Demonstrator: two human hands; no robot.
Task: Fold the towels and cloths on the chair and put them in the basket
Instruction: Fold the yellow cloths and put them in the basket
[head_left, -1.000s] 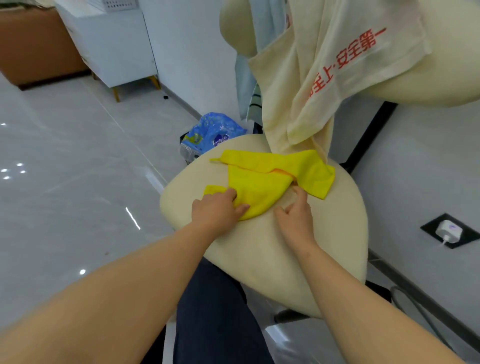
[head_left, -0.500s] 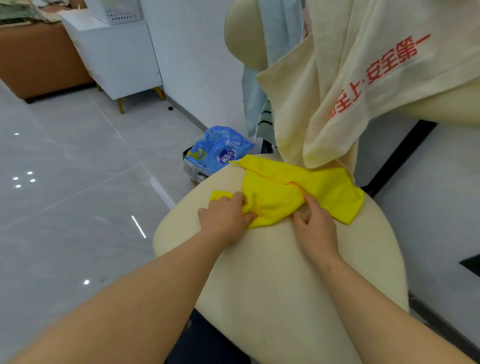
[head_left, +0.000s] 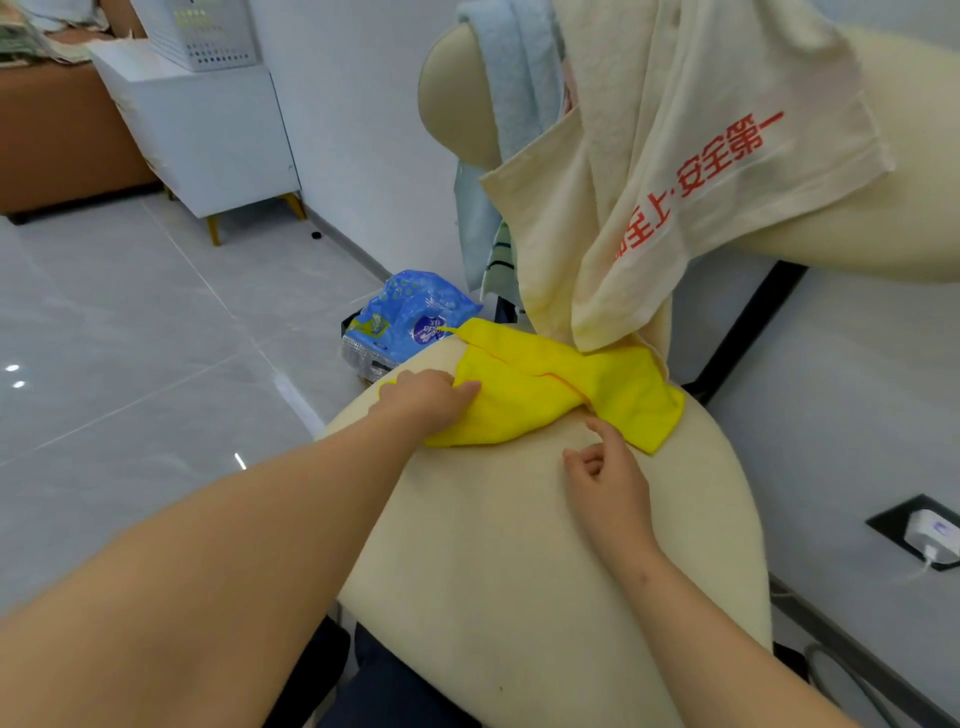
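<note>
On chair seat (head_left: 519, 571), left hand (head_left: 426, 400) covers yellow cloth (head_left: 530, 395) corner, grip unclear, right hand (head_left: 605, 470) loosely curled, empty, touching cloth

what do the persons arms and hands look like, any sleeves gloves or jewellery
Both arms are bare as far up as the view shows, with no sleeve on either forearm. The left hand and the right hand wear no gloves. No ring shows on the fingers, and neither wrist has a watch, bracelet or strap.
</note>
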